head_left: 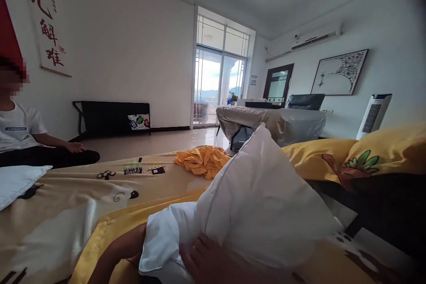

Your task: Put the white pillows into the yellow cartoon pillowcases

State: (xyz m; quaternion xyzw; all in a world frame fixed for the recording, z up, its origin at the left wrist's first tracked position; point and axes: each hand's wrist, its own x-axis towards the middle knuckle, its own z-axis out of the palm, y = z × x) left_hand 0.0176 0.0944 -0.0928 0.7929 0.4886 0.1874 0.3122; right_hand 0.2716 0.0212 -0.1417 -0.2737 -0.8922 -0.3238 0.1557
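A plump white pillow (262,199) stands tilted in front of me, one corner pointing up and its lower left part folded over. My right hand (204,257) presses against its near face at the bottom, with the fingers curled into the fabric. From the lower left my left hand (138,242) reaches in behind the folded white part; only the wrist and forearm show, and its fingers are hidden. Beneath the pillow lies a yellow cloth (95,242) with a stitched edge, spread on the patterned bedding (80,191).
Crumpled orange fabric (203,162) lies beyond the pillow. Yellow cushions (382,153) are at the right. At the left sits another person (20,128) in a white shirt, by a second white pillow (20,182). A covered table (269,120) stands farther back.
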